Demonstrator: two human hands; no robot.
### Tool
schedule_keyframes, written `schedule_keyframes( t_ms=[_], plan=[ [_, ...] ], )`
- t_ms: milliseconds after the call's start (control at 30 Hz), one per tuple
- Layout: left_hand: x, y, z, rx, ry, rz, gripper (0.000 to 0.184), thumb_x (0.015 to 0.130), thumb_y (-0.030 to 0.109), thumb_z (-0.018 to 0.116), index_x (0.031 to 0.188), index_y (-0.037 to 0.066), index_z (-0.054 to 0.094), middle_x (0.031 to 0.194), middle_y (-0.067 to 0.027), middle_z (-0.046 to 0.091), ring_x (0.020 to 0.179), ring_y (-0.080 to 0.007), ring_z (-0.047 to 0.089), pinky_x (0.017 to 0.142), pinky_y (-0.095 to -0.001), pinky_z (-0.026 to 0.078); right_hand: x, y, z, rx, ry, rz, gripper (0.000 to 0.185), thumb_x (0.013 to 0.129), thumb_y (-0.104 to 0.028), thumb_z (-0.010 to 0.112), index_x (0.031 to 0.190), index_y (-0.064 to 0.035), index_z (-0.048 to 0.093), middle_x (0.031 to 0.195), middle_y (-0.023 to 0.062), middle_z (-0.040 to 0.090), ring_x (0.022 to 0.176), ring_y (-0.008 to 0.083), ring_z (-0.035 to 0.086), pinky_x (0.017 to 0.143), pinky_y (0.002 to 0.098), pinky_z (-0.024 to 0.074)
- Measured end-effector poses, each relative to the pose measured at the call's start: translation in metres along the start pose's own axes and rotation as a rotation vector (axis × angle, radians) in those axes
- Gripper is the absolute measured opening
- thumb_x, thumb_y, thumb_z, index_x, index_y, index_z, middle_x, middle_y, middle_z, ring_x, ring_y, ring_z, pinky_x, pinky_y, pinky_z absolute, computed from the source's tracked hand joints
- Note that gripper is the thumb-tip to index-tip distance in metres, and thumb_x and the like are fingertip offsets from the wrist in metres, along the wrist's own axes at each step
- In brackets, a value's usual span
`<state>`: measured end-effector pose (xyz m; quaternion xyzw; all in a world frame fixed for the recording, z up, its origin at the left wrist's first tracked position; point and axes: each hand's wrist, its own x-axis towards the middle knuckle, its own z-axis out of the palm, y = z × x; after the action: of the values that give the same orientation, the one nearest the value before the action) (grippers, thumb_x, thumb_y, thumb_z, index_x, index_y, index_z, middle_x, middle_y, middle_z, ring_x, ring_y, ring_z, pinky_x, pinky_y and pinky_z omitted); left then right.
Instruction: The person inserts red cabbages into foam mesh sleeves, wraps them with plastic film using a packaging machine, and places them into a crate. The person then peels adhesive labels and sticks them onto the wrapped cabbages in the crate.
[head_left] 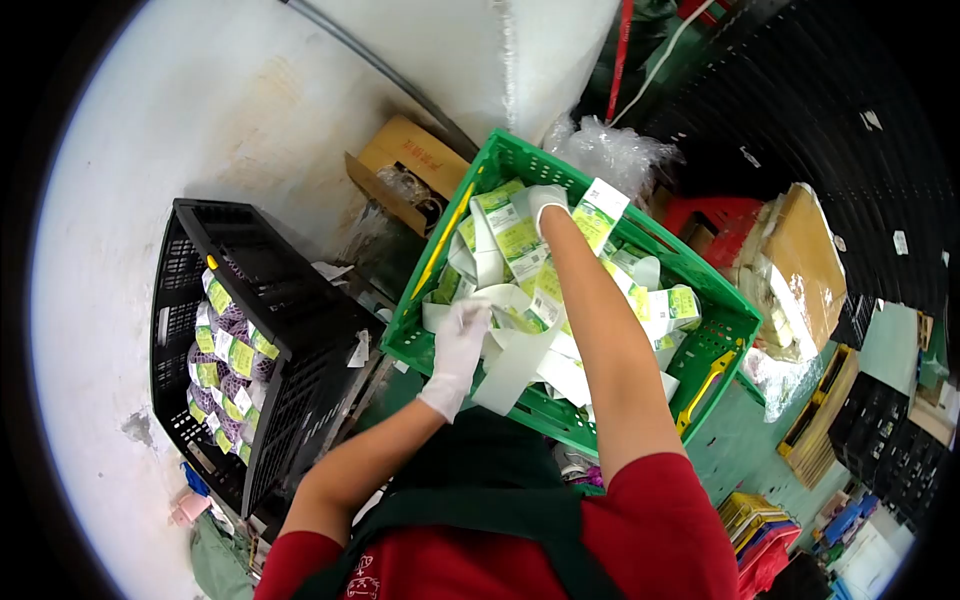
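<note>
A green plastic crate (412,335) holds a loose heap of white-and-green printed label strips (520,235), folded and looped over one another. My left hand (458,350), in a white glove, is at the crate's near left side. Its fingers are curled onto a pale label strip (520,370) that trails toward the near rim. Farther in, my right hand (547,204), also gloved in white, reaches down among the labels at the far side. Its fingers are hidden, so its grip does not show. A label piece (600,212) stands up just right of that wrist.
To the left, a tilted black crate (265,400) holds purple net bags (235,350) with green-and-white labels. An open cardboard box (420,165) sits behind, by the wall. Clear plastic wrap (615,150) and a wrapped carton (800,270) are at the right.
</note>
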<state>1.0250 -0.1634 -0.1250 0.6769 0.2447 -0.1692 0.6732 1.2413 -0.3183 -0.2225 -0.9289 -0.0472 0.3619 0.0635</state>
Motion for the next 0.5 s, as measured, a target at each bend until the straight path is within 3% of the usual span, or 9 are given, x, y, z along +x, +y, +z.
schedule_keyframes(
  t_ms=[67, 200, 300, 367, 433, 500],
  plan=[
    [-0.018, 0.003, -0.016, -0.095, -0.047, -0.093, 0.018, 0.094, 0.012, 0.053, 0.108, 0.001, 0.057, 0.099, -0.0060, 0.062, 0.084, -0.0119, 0.059, 0.079, -0.0242, 0.047, 0.009, -0.003, 0.015, 0.800, 0.010, 0.378, 0.044, 0.088, -0.038, 0.045, 0.115, -0.0076, 0.063, 0.122, 0.0122, 0.059, 0.114, 0.0276, 0.056, 0.091, 0.0341, 0.0447],
    [-0.036, 0.011, -0.029, -0.172, -0.031, -0.148, 0.018, 0.094, 0.014, 0.053, 0.106, 0.001, 0.059, 0.092, -0.0059, 0.064, 0.080, -0.0124, 0.060, 0.076, -0.0241, 0.048, 0.030, 0.016, 0.043, 0.233, 0.038, 0.273, 0.036, 0.092, -0.026, 0.042, 0.113, -0.0039, 0.062, 0.117, 0.0135, 0.061, 0.099, 0.0246, 0.062, 0.083, 0.0316, 0.0473],
    [-0.040, 0.020, -0.032, -0.170, -0.034, -0.156, 0.015, 0.094, 0.008, 0.052, 0.102, -0.002, 0.059, 0.094, -0.0072, 0.063, 0.082, -0.0130, 0.061, 0.077, -0.0259, 0.050, 0.072, 0.035, 0.074, 0.508, 0.191, 0.518, 0.033, 0.093, -0.021, 0.041, 0.112, -0.0053, 0.063, 0.114, 0.0122, 0.063, 0.106, 0.0242, 0.061, 0.084, 0.0330, 0.0495],
    [-0.039, 0.023, -0.034, -0.171, -0.035, -0.156, 0.015, 0.094, 0.009, 0.052, 0.102, -0.001, 0.060, 0.091, -0.0067, 0.063, 0.081, -0.0127, 0.061, 0.076, -0.0255, 0.050, 0.049, 0.028, 0.047, 0.100, 0.217, 0.253, 0.032, 0.092, -0.019, 0.042, 0.109, -0.0044, 0.064, 0.111, 0.0126, 0.064, 0.102, 0.0273, 0.062, 0.083, 0.0330, 0.0495],
    [-0.038, 0.022, -0.032, -0.171, -0.043, -0.158, 0.015, 0.094, 0.009, 0.053, 0.101, -0.001, 0.060, 0.089, -0.0062, 0.063, 0.080, -0.0124, 0.061, 0.076, -0.0251, 0.049, 0.029, 0.019, 0.031, 0.113, 0.208, 0.203, 0.032, 0.091, -0.018, 0.042, 0.107, -0.0022, 0.064, 0.107, 0.0145, 0.064, 0.098, 0.0301, 0.062, 0.081, 0.0351, 0.0491],
    [-0.036, 0.018, -0.029, -0.143, -0.068, -0.145, 0.016, 0.094, 0.011, 0.052, 0.102, -0.001, 0.060, 0.085, -0.0047, 0.063, 0.078, -0.0110, 0.060, 0.073, -0.0239, 0.049, 0.008, 0.012, 0.023, 0.763, 0.339, 0.326, 0.034, 0.091, -0.021, 0.042, 0.104, 0.0009, 0.064, 0.107, 0.0170, 0.064, 0.099, 0.0311, 0.062, 0.079, 0.0374, 0.0481]
  ],
)
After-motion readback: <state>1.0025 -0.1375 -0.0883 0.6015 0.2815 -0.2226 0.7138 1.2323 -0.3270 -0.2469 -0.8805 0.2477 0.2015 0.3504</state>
